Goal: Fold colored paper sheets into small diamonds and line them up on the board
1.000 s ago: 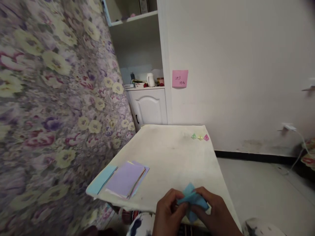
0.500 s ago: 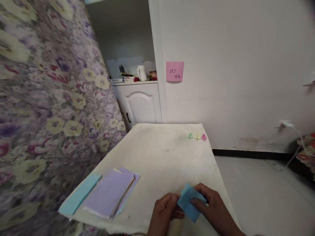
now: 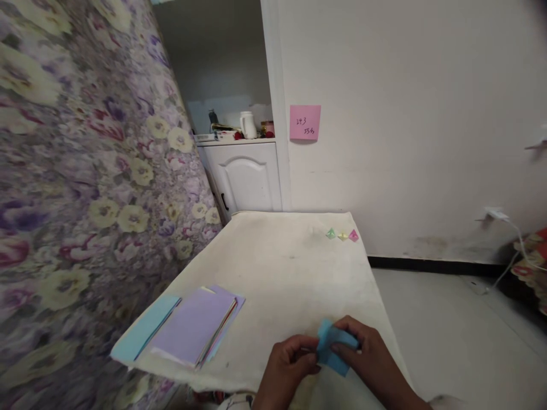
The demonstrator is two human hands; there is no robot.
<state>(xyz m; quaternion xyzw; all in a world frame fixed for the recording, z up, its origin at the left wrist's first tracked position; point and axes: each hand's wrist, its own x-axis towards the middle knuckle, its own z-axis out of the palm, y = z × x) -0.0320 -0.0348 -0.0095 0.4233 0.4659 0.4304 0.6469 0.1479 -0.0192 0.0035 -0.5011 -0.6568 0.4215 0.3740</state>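
Observation:
A small folded piece of blue paper (image 3: 331, 359) is held up over the near right part of the table. My right hand (image 3: 365, 353) pinches it, thumb on the near face and fingers behind. At its left edge my left hand (image 3: 290, 361) is closed, thumb and forefinger on the paper's side. Three small folded paper pieces lie in a row at the table's far right corner: a green one (image 3: 330, 233), a yellow one (image 3: 342, 236) and a pink one (image 3: 353, 235).
On the table (image 3: 273, 267), at the left, rest a stack of purple and other coloured paper (image 3: 196, 324) and a blue paper stack (image 3: 149, 327). A flowered curtain (image 3: 98, 171) hangs along the left side. Beyond stand a white cabinet (image 3: 245, 179) and the wall (image 3: 405, 125).
The blue paper has turned a little in my fingers and its near face looks darker. My left hand has shifted slightly right and its forefinger now reaches the paper's upper left edge.

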